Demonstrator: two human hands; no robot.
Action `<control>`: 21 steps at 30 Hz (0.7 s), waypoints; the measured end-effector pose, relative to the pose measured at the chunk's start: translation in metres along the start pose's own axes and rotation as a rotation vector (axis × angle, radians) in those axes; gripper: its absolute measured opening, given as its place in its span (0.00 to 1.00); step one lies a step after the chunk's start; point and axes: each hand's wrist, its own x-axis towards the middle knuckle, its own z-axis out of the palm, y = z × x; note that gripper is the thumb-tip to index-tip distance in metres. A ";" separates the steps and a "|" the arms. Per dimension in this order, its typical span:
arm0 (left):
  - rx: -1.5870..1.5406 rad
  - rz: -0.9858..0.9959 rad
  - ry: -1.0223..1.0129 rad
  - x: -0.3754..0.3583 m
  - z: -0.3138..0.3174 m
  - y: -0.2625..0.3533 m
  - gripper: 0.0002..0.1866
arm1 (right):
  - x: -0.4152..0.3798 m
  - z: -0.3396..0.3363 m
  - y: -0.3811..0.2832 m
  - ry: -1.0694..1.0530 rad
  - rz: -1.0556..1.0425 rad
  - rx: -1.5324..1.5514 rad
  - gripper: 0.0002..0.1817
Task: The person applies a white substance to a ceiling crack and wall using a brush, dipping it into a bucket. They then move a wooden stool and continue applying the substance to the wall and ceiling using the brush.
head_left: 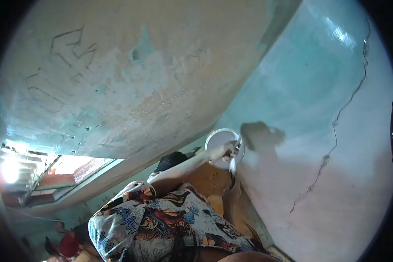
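**Wall coat partly on, teal patch and crack left**

Nearest, below the white bowl (224,142): a co-worker's back in a cartoon-print shirt (161,222). Their bare arm runs up to the bowl. The co-worker's hand (220,153) grips the bowl rim together with a thin pale tool (236,146); I can't tell if it's a brush or a knife.

Just right of the bowl, my right hand (262,133) is on the wall (318,196). It is motion-blurred. It looks bunched round something dark and flat, but I can't tell the grip or what the thing is. My left hand is out of frame.

Progress, as I judge it: the wall below and right of the bowl reads pale grey-white, so I take that part as coated. Above and right of the bowl it is glossy teal (310,70), so that part is left. My hand sits on the border between the two. A long crack (336,131), well right of the bowl, runs down through both zones and looks unfilled.

Farther, up and left of the bowl: a patchy, flaking ceiling (131,78). Far left of the bowl: a bright window opening (52,174).

Writing: angular lines scratched in the ceiling (70,43) are arrow-like, with no readable word. The shirt has blue letter-like shapes, too warped to read. No brand or label shows on the bowl.
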 end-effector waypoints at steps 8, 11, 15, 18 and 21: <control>-0.191 -0.136 0.058 -0.001 0.002 -0.002 0.09 | -0.005 -0.001 -0.003 0.007 0.078 0.063 0.17; -0.188 -0.134 0.059 0.004 0.002 -0.003 0.14 | -0.004 0.010 0.006 0.057 0.093 0.098 0.16; -0.148 -0.076 -0.005 0.015 0.006 0.001 0.15 | -0.007 0.017 -0.003 0.103 0.168 0.187 0.17; -0.152 -0.111 -0.059 0.021 0.010 -0.002 0.14 | -0.011 0.012 -0.003 0.082 0.282 0.174 0.17; -0.141 -0.153 -0.040 0.031 0.009 -0.005 0.13 | -0.018 0.009 0.006 0.090 0.359 0.233 0.16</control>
